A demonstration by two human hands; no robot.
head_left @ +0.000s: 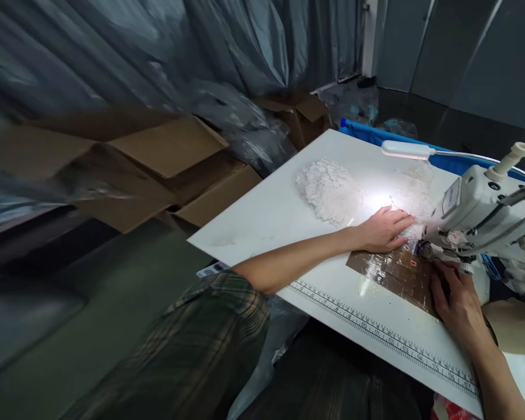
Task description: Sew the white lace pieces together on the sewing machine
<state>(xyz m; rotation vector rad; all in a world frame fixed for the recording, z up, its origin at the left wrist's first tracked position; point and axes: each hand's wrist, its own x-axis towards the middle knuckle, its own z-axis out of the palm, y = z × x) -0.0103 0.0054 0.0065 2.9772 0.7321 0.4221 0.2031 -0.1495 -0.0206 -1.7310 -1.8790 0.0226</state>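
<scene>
Closest in: one dark plaid sleeve [214,326], then one ruler strip [385,338] along the near edge of the white counter [266,216], numbers climbing to the right. Just past that, one shiny brown panel [376,279] in the top, with two little red marks [413,263] on it. Right hand [457,297] at the panel's right end, fingers bent, tips tucked in by the white sewing machine [485,198], the only one in view; can't tell if pinching anything or just resting there. Left hand [385,229] a bit farther up, flat and open, fingers slightly spread and pointing right, resting on the white ruffled fabric [330,192]. Long axis roughly left to right across the counter, frilly end fanned out left, narrower toward the bright spot [378,201]. Two bunches visible, one each side of the glare; can't tell if one piece or two. Above that, one slim white lamp [406,150]. Way back, some blue material [371,133], at least two open cardboard boxes [166,149], plus silvery-gray sheeting [245,41] hanging behind.
</scene>
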